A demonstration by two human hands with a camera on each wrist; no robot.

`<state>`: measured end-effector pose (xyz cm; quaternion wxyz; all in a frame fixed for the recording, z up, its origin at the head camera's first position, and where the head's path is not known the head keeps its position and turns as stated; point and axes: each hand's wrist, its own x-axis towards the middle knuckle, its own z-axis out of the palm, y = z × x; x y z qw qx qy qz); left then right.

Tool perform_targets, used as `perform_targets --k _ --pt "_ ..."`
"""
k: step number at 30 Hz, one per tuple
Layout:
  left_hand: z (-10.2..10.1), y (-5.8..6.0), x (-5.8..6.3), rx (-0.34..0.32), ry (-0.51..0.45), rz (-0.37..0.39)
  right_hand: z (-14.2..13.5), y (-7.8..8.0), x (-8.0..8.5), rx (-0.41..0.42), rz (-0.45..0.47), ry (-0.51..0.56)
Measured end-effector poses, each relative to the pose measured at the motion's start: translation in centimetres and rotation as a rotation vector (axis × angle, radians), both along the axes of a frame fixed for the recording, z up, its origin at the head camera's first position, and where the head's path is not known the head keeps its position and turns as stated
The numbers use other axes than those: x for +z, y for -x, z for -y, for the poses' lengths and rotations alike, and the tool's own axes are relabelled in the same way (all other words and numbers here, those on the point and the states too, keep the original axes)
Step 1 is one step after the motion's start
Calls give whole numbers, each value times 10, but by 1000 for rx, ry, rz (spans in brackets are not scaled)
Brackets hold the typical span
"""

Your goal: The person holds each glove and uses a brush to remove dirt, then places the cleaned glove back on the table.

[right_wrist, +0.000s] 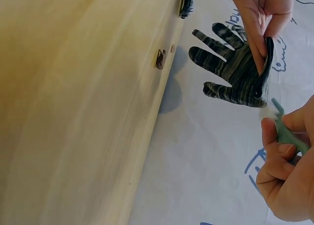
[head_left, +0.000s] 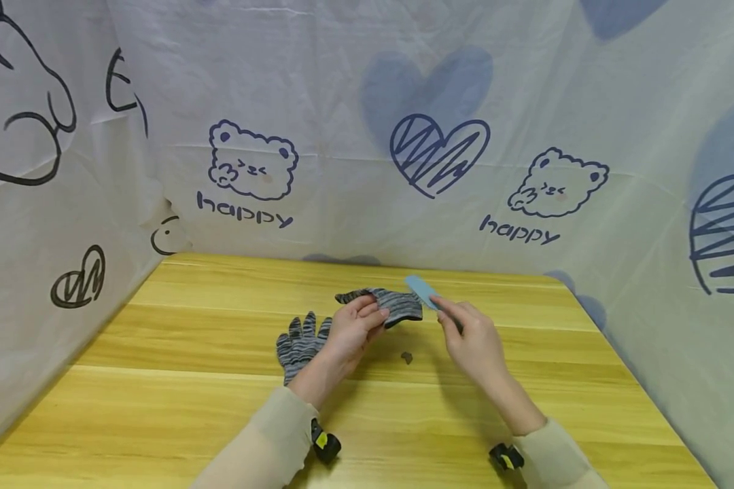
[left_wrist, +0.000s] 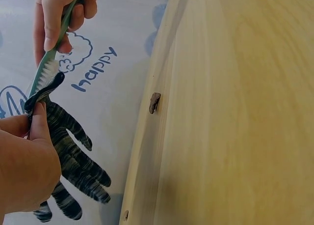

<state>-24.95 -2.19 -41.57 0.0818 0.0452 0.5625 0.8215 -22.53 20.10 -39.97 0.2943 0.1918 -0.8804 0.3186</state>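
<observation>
My left hand (head_left: 350, 331) pinches the cuff of a grey-and-black knitted glove (head_left: 400, 307) and holds it above the table. In the left wrist view the glove's (left_wrist: 73, 154) fingers hang downward, limp and spread. My right hand (head_left: 476, 343) grips the handle of a blue-green scrubbing brush (head_left: 421, 288) with white bristles. Seen from the left wrist, the brush's bristles (left_wrist: 47, 73) lie against or very close to the cuff's edge. A matching second glove (head_left: 300, 343) lies flat on the table, partly hidden behind my left forearm.
A small dark brown lump (head_left: 406, 357) lies on the yellow wood-grain table (head_left: 563, 380) between my forearms. White cloth (head_left: 342, 183) printed with hearts and bears hangs along the table's back and sides.
</observation>
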Motion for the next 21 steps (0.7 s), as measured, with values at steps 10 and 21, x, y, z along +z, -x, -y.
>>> perform_targets --k 10,21 --pt "1 0 2 -6 -8 3 7 -4 4 139 -124 24" --pt "-2 -2 1 -10 7 -7 18 -11 -3 198 -74 -51"
